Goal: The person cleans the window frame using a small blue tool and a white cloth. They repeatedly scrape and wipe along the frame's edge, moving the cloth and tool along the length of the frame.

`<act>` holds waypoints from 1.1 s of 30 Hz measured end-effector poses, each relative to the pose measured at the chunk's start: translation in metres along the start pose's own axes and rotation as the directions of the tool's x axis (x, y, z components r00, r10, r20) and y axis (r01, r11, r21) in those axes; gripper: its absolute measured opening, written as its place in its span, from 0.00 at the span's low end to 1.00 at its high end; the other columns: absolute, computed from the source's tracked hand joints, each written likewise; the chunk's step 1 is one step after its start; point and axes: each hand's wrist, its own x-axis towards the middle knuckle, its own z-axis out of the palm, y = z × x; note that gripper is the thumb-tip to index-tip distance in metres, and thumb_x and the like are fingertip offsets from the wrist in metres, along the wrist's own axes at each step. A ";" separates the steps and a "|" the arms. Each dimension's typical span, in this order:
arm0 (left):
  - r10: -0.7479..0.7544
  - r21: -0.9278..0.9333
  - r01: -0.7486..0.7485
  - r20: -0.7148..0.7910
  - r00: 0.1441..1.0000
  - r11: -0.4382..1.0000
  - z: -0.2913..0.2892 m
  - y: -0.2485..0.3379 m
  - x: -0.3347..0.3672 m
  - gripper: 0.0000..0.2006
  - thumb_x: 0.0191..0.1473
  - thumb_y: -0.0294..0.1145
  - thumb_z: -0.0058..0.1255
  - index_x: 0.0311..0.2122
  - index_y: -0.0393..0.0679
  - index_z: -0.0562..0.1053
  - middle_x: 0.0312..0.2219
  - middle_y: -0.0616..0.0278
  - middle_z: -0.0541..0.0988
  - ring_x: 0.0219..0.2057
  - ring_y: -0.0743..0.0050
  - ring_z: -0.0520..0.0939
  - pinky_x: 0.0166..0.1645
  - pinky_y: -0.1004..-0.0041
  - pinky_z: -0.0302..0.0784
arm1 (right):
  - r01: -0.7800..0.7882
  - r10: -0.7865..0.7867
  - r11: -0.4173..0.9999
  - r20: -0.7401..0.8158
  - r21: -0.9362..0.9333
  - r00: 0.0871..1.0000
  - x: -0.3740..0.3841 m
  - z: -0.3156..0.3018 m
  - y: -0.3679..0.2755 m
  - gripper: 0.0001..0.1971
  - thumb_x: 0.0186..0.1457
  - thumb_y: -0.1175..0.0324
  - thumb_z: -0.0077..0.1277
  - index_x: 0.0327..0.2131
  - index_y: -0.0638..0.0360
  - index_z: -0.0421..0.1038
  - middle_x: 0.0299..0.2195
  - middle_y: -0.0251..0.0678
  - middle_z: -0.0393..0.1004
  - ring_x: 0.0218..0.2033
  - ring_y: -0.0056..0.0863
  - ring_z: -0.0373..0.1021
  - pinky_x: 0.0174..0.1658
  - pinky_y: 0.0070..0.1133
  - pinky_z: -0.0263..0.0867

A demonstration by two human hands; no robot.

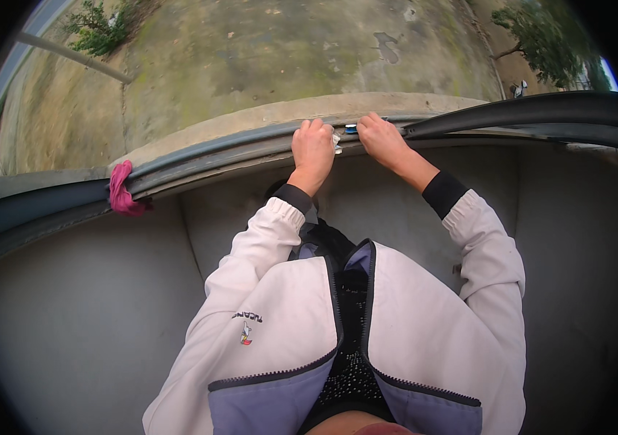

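Observation:
My left hand (313, 150) is closed, with its fingers down at the grey window track (215, 154). A bit of crumpled white tissue or cloth (336, 143) sticks out on its right side. Just to the right, my right hand (383, 140) is also closed, its fingertips low over the same track. A small blue and white object (351, 129) pokes out from its fingers toward the left hand; the rest is hidden, so its kind is unclear. The two hands are a short gap apart.
A pink cloth (126, 190) hangs over the frame at the left. Dark sliding window frames (534, 112) lie at both sides. Beyond the concrete ledge (251, 119) is mossy ground far below, with a pole (77, 58) and trees. A grey wall is beneath the sill.

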 end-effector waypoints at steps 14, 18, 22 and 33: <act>-0.044 0.016 0.046 -0.087 0.995 0.999 0.008 0.011 0.000 0.06 0.54 0.32 0.59 0.27 0.45 0.82 0.30 0.60 0.78 0.38 0.56 0.79 0.42 0.58 0.74 | -0.004 0.007 0.998 -0.040 0.070 0.999 0.003 0.009 0.005 0.02 0.50 0.77 0.53 0.29 0.63 0.74 0.36 0.39 0.74 0.44 0.40 0.72 0.44 0.32 0.76; -0.090 -0.010 0.090 -0.033 0.995 0.996 0.019 0.019 0.005 0.06 0.55 0.31 0.57 0.28 0.44 0.82 0.30 0.58 0.80 0.38 0.53 0.81 0.43 0.57 0.74 | 0.004 0.000 0.996 -0.038 0.094 0.999 0.003 0.007 0.004 0.02 0.50 0.77 0.53 0.30 0.63 0.73 0.36 0.40 0.74 0.44 0.40 0.72 0.44 0.32 0.76; -0.130 -0.286 0.136 0.040 0.991 0.949 0.012 0.014 0.011 0.08 0.57 0.33 0.56 0.34 0.43 0.84 0.33 0.51 0.82 0.36 0.44 0.83 0.43 0.54 0.78 | 0.009 -0.002 0.992 -0.055 0.130 0.998 0.003 0.005 0.005 0.03 0.49 0.78 0.53 0.30 0.64 0.73 0.36 0.40 0.74 0.45 0.40 0.72 0.44 0.32 0.76; -0.175 -0.195 0.199 0.132 0.976 0.960 0.007 0.014 0.013 0.07 0.56 0.32 0.56 0.31 0.47 0.84 0.32 0.58 0.82 0.40 0.53 0.82 0.46 0.57 0.72 | 0.012 -0.006 0.990 -0.044 0.138 0.999 0.004 0.006 0.004 0.02 0.51 0.78 0.52 0.30 0.63 0.73 0.36 0.40 0.74 0.45 0.41 0.72 0.45 0.33 0.75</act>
